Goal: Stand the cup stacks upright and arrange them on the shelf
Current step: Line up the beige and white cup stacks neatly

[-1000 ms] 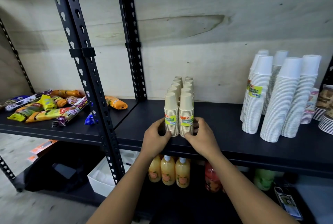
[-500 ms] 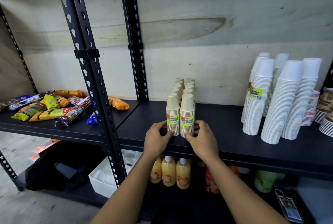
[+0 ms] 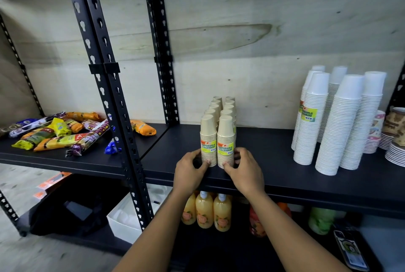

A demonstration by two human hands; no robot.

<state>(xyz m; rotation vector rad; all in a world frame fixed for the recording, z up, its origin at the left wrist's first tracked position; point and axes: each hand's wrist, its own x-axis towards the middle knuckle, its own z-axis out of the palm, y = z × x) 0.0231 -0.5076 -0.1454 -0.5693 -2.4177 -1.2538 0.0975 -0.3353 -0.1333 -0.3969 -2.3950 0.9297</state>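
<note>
While the beige cup stacks (image 3: 217, 140) stand upright near the shelf (image 3: 285, 175) front edge, left hand (image 3: 188, 173) fingers (image 3: 194, 155) curl round the front-left base and the right hand (image 3: 246, 171) grips the front-right base, stacks between both hands.

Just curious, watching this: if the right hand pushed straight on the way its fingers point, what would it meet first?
The right hand would meet the front right beige cup stack at once; its fingers seem to hold its base. More stacks stand behind.
</note>
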